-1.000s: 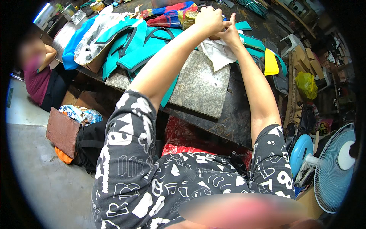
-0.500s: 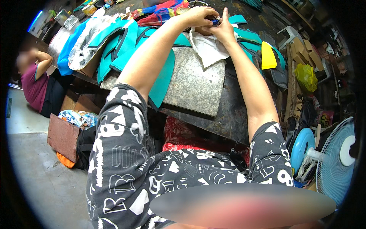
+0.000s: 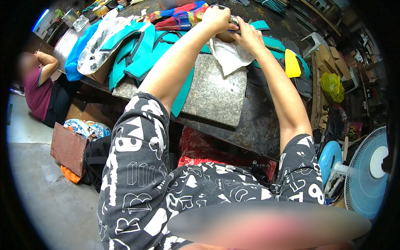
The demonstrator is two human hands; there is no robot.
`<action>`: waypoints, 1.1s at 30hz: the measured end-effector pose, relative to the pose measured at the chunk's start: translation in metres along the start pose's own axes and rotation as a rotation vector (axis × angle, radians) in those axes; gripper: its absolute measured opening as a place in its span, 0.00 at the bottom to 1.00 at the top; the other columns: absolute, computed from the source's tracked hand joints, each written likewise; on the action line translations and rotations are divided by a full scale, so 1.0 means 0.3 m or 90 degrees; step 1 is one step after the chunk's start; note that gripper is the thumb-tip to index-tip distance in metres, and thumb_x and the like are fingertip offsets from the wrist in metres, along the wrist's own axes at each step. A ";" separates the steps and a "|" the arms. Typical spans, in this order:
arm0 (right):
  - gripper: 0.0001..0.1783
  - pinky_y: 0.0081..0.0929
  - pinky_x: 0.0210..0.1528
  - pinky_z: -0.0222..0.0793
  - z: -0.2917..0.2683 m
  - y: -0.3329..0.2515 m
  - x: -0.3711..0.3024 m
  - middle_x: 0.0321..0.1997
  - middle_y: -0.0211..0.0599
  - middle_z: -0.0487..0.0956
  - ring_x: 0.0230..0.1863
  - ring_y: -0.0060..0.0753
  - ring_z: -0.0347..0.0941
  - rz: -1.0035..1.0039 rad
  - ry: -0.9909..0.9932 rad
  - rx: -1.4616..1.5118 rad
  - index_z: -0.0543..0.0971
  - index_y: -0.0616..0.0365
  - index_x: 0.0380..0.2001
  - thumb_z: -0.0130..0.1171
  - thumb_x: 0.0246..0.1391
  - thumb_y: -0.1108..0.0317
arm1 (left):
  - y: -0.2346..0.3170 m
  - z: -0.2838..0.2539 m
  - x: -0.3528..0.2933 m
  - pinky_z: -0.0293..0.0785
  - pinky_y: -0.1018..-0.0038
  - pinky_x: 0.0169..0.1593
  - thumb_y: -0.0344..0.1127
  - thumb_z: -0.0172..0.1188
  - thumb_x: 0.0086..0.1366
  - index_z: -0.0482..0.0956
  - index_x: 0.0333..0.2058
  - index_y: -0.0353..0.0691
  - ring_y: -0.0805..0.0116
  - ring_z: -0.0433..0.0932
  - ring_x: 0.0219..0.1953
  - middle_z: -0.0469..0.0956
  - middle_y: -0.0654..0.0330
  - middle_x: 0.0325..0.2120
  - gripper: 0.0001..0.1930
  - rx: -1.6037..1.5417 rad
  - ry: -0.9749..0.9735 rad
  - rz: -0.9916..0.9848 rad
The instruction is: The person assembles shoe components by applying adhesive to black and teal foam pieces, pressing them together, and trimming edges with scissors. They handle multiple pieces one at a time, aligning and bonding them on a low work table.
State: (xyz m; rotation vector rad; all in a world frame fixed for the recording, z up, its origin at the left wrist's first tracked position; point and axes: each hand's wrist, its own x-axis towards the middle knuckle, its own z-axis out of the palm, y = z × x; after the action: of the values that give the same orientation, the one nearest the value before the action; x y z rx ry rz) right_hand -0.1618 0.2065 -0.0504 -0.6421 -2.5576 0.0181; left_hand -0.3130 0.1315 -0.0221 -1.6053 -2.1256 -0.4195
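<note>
At the far side of the dark worktable, both arms reach forward and the hands meet. My left hand [image 3: 216, 20] is closed around a small dark object that I cannot make out. My right hand [image 3: 251, 38] is beside it, fingers bent onto the same object, mostly hidden by them. Under the hands hangs a crumpled white bag or cloth [image 3: 230, 57], partly over a speckled grey stone slab [image 3: 214, 93]. Curved teal sheet pieces [image 3: 146, 62] with dark edges are piled left of the slab, partly behind my left forearm. More teal pieces [image 3: 273, 43] lie right of my hands.
Red, blue and yellow woven fabric [image 3: 177, 17] lies behind my left hand. A yellow piece [image 3: 292, 63] is at the table's right. Clear plastic [image 3: 98, 52] and a blue bag [image 3: 79, 58] sit left. A seated person [image 3: 39, 89] is far left; a fan [image 3: 366, 171] stands right.
Both hands remain together at the object, and my right thumb and fingers have bent in closer to it. The blue part seen between the hands before is now mostly covered. The view has shifted slightly.
</note>
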 end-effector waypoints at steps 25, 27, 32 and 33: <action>0.34 0.58 0.72 0.30 -0.094 0.021 0.071 0.74 0.36 0.61 0.77 0.41 0.41 0.213 -0.235 0.653 0.78 0.31 0.58 0.39 0.62 0.29 | -0.017 -0.049 -0.062 0.62 0.49 0.64 0.54 0.75 0.44 0.69 0.59 0.41 0.40 0.64 0.62 0.72 0.45 0.56 0.45 -0.210 -0.012 -0.083; 0.35 0.59 0.72 0.29 -0.068 0.038 0.072 0.73 0.34 0.63 0.76 0.41 0.43 0.236 -0.224 0.668 0.78 0.31 0.59 0.36 0.62 0.28 | -0.014 -0.047 -0.066 0.63 0.50 0.63 0.54 0.76 0.44 0.70 0.58 0.42 0.42 0.66 0.61 0.73 0.45 0.56 0.44 -0.181 0.012 -0.091; 0.42 0.43 0.77 0.27 0.052 0.077 0.089 0.78 0.27 0.51 0.79 0.38 0.35 0.147 -0.154 0.484 0.69 0.34 0.67 0.31 0.61 0.25 | -0.003 -0.038 -0.064 0.66 0.53 0.61 0.52 0.76 0.43 0.71 0.56 0.42 0.43 0.68 0.58 0.74 0.45 0.53 0.42 -0.140 0.033 -0.087; 0.42 0.42 0.77 0.28 0.071 0.086 0.087 0.78 0.31 0.51 0.79 0.40 0.36 0.183 -0.135 0.387 0.69 0.37 0.67 0.31 0.62 0.25 | -0.004 -0.039 -0.061 0.69 0.54 0.59 0.53 0.75 0.45 0.71 0.56 0.44 0.44 0.70 0.56 0.75 0.46 0.52 0.41 -0.123 0.027 -0.087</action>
State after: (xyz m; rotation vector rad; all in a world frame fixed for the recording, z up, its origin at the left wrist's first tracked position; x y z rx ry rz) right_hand -0.1806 0.2433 -0.0603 -0.7755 -2.4298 0.9620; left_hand -0.3081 0.1104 -0.0215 -1.5407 -2.2271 -0.7178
